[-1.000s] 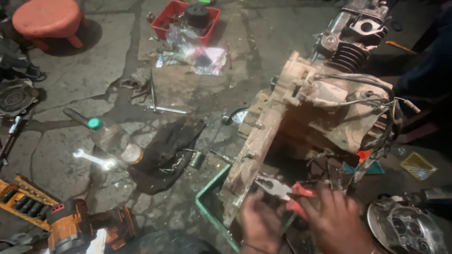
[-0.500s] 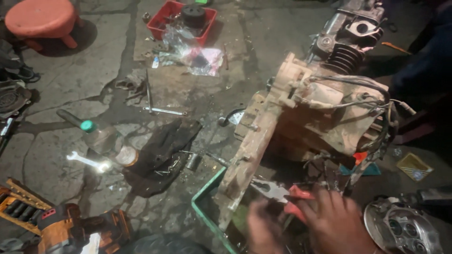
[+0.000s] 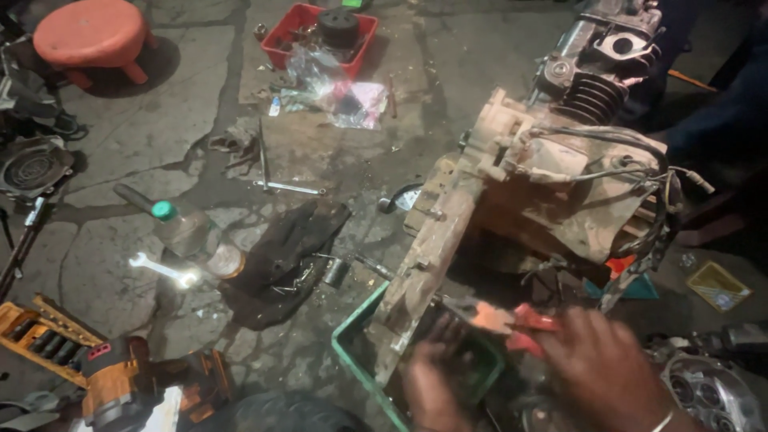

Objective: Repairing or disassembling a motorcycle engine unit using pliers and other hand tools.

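gripping red-handled pliers, the right hand is working at the lower edge of a grimy engine propped over a green crate on the floor, while the left hand, fingers curled, is steadying below.

Dirty tan engine casing sitting at right on cracked concrete floor, its near end resting over green plastic crate. Black crumpled rag lying left of casing; red plastic tray lying behind; orange cordless drill lying near left.
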